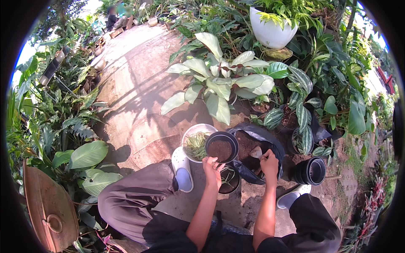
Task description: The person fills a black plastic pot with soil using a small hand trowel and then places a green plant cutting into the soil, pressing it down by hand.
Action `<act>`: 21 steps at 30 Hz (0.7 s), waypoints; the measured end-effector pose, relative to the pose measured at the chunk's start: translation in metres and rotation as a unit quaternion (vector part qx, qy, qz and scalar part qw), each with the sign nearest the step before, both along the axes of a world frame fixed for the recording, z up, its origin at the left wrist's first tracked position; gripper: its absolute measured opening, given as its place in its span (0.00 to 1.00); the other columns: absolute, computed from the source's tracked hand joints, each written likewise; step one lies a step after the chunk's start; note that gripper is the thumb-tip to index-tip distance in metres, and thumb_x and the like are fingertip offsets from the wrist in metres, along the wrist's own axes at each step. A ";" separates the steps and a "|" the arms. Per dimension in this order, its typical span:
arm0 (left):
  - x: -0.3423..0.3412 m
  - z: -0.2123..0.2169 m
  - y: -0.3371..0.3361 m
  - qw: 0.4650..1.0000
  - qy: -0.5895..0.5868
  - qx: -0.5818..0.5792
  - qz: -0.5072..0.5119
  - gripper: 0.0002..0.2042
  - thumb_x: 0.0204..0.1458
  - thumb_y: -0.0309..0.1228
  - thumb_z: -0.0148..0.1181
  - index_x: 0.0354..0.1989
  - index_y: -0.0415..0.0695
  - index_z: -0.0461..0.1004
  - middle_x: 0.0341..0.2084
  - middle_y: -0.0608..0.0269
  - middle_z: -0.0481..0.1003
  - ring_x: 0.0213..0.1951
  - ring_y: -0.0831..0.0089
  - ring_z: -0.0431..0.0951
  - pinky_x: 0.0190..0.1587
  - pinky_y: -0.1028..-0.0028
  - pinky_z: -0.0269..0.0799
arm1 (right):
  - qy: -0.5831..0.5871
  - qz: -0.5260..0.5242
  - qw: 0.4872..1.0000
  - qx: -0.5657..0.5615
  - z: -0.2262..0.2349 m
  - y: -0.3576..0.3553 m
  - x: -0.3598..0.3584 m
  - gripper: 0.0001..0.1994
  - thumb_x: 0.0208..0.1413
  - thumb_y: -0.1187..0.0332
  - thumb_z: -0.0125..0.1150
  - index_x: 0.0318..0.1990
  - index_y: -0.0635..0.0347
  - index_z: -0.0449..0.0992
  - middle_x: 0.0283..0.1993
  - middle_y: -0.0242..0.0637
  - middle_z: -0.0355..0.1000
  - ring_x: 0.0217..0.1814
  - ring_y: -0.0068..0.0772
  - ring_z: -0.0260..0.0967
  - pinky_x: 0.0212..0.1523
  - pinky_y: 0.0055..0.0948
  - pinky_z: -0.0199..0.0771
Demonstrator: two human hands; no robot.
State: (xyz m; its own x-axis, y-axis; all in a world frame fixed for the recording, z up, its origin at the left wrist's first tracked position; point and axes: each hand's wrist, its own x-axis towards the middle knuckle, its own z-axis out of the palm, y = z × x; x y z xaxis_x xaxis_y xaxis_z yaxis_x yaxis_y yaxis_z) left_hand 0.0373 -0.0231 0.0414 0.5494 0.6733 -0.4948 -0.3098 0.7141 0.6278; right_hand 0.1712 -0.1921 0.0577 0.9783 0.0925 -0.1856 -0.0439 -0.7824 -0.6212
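Note:
My left hand (212,169) grips the near rim of a round black plant pot (220,151) with brown soil inside. To its right, my right hand (268,162) is closed over an open black plastic bag (276,145) of dark soil. From its fingers a small pale scoop (255,152) points into the bag; its handle is hidden by the hand. A white basin (185,135) of cut green and yellowish plant pieces stands left of the held pot. Just below that pot, another black pot (228,187) holds soil and thin green stems.
Stacked empty black pots (311,170) lie tilted to the right of the bag. A large pale-leaved plant (219,84) spreads beyond the containers. A white planter (272,27) stands farther back. At the lower left is a big brown clay pot (48,211). People sit far off on the path.

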 end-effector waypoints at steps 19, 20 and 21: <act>0.002 -0.016 -0.001 0.999 -0.029 -0.008 -0.031 0.15 0.46 0.33 0.59 0.42 0.51 0.63 0.45 0.63 0.68 0.49 0.66 0.70 0.53 0.57 0.69 | -0.087 -0.010 0.979 0.182 -0.126 0.028 0.038 0.12 0.58 0.61 0.65 0.36 0.58 0.69 0.31 0.42 0.77 0.32 0.38 0.77 0.35 0.37 0.74; 0.014 -0.007 -0.017 0.998 -0.032 -0.016 -0.046 0.15 0.46 0.33 0.59 0.41 0.51 0.62 0.43 0.64 0.68 0.47 0.67 0.70 0.52 0.57 0.69 | -0.104 -0.020 0.974 0.200 -0.146 0.000 0.059 0.12 0.59 0.61 0.65 0.36 0.56 0.70 0.26 0.36 0.74 0.22 0.26 0.71 0.23 0.32 0.69; 0.007 -0.006 -0.007 1.000 -0.016 -0.003 -0.023 0.15 0.46 0.33 0.59 0.41 0.51 0.62 0.42 0.65 0.67 0.45 0.68 0.70 0.51 0.58 0.70 | -0.024 -0.020 0.973 0.229 -0.136 0.018 0.044 0.12 0.60 0.60 0.66 0.35 0.55 0.69 0.23 0.33 0.72 0.19 0.22 0.67 0.16 0.28 0.62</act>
State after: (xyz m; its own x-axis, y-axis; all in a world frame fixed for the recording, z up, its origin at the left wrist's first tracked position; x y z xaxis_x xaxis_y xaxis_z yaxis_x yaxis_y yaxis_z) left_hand 0.0447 -0.0304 0.0359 0.5959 0.6433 -0.4807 -0.2963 0.7324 0.6130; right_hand 0.2154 -0.1741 -0.0778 0.9893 0.1172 -0.0867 -0.0296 -0.4211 -0.9065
